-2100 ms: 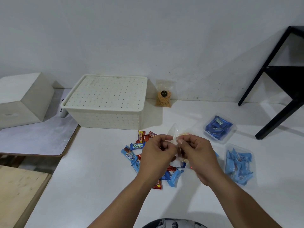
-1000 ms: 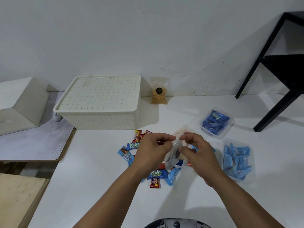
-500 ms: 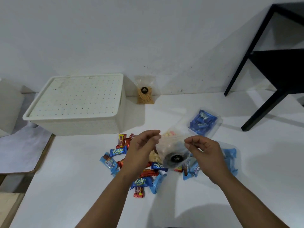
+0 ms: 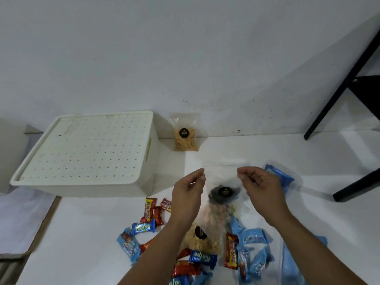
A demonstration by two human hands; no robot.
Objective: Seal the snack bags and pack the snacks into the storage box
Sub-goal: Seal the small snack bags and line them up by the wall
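Observation:
I hold a clear snack bag [image 4: 223, 199] with a black round label upright above the table. My left hand [image 4: 188, 193] pinches its top left corner and my right hand [image 4: 260, 189] pinches its top right corner, stretching the top edge between them. A second clear bag of pale snacks [image 4: 200, 240] lies under my left forearm. The white storage box [image 4: 86, 153] with its perforated lid on stands at the back left. Loose wrapped candies [image 4: 144, 227] in red and blue are scattered on the white table [image 4: 86, 243].
Another labelled bag of yellow snacks [image 4: 185, 134] leans against the wall beside the box. Clear bags of blue candies [image 4: 281, 177] lie to the right. Black furniture legs [image 4: 353, 186] stand at the far right. A brown-edged board [image 4: 41, 229] borders the table's left.
My hands have moved apart, pulling the bag's top edge wide and turning its labelled face toward me. The view has shifted, so the box and candies sit further left and lower.

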